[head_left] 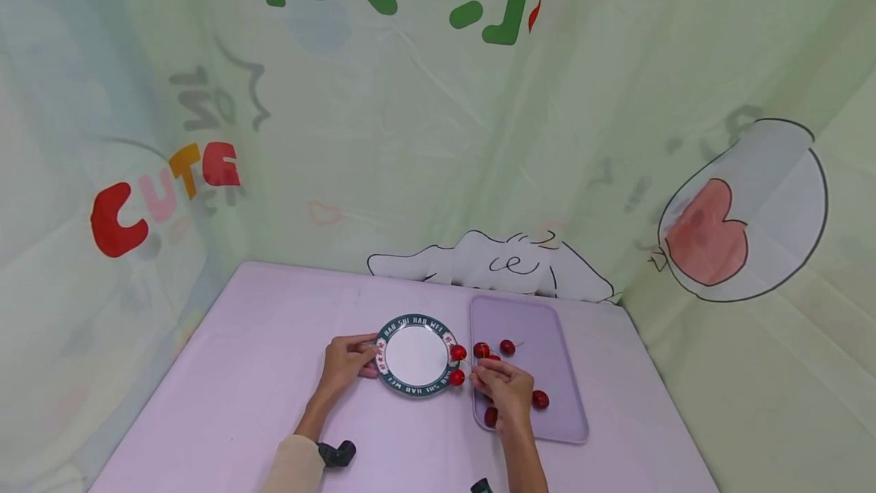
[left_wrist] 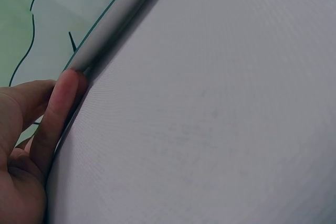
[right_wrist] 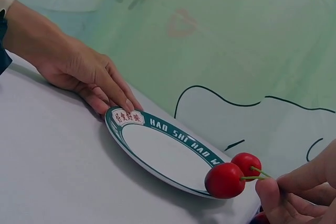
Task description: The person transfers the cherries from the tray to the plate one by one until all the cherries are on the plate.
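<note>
A white plate (head_left: 414, 356) with a green lettered rim sits in the middle of the table. My left hand (head_left: 344, 360) grips its left edge, and the right wrist view shows fingers over the rim. In the left wrist view a fingertip (left_wrist: 65, 90) lies against the plate's edge. With thumb and fingertips, my right hand (head_left: 505, 386) pinches the green stems of two red cherries (right_wrist: 224, 180). These cherries hang at the plate's right rim, overlapping it in the head and right wrist views.
Right of the plate lies a purple tray (head_left: 547, 432) holding several dark red cherries (head_left: 541, 399), some partly hidden behind my right hand. A pale tablecloth (head_left: 274, 341) covers the table. Printed curtains (head_left: 383, 135) enclose its back and sides.
</note>
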A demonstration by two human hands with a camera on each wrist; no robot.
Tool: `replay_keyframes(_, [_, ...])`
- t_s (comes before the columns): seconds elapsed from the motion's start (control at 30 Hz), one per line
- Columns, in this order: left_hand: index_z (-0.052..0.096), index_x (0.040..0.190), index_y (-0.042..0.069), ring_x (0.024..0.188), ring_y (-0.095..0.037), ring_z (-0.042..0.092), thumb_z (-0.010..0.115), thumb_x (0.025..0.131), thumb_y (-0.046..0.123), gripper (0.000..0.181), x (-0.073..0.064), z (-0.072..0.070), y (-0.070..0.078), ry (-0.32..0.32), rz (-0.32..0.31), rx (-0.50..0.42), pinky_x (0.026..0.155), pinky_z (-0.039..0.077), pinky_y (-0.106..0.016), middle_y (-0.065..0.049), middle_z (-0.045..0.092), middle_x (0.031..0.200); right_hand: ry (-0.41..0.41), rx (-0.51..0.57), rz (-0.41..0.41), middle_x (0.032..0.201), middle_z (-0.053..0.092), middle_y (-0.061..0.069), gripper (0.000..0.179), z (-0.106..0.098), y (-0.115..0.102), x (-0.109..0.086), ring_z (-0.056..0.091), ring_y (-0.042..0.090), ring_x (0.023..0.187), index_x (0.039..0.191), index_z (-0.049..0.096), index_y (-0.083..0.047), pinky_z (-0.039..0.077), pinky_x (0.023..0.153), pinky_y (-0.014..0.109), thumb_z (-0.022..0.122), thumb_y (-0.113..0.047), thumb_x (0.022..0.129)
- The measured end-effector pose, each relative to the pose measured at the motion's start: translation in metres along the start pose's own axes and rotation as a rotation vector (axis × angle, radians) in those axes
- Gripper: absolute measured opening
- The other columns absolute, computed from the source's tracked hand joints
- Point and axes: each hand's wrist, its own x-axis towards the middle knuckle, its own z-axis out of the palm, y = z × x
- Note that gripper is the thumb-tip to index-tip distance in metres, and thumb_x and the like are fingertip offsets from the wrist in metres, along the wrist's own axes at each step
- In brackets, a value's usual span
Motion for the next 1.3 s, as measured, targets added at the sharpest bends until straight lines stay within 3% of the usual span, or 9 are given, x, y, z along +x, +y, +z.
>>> replay_keyframes(0.33, [0.076,0.135,0.001,0.061,-0.013,0.075,0.074,0.099,-0.001,0.036,-0.003,0.001,0.003,0.004,0.001,-0.024,0.06,0.068,-0.027,-0.014,0.074,0.09,-0.003,-0.027,-0.007,0.095,0.084,0.012,0.029,0.006,0.01,0.006,0.082,0.014,0.077,0.126,0.073,0.013,0.068,0.071,0.021,0.074,-0.003,0.102])
replay_keyframes(0.77, [0.075,0.136,0.002,0.06,-0.014,0.076,0.074,0.099,0.0,0.037,-0.003,0.0,0.002,0.005,-0.007,-0.025,0.06,0.068,-0.026,-0.014,0.075,0.092,-0.024,-0.028,-0.018,0.093,0.083,0.016,0.026,0.019,0.016,0.004,0.082,0.022,0.079,0.121,0.074,0.014,0.07,0.073,0.026,0.077,0.002,0.099])
replay_keyframes(1.3, [0.075,0.136,0.001,0.06,-0.012,0.075,0.075,0.1,0.001,0.036,-0.004,0.0,0.003,0.005,0.006,-0.02,0.06,0.067,-0.025,-0.014,0.076,0.093,-0.082,-0.045,-0.019,0.094,0.083,0.017,0.023,0.03,0.026,0.004,0.081,0.018,0.076,0.119,0.075,0.014,0.069,0.071,0.024,0.076,0.003,0.098])
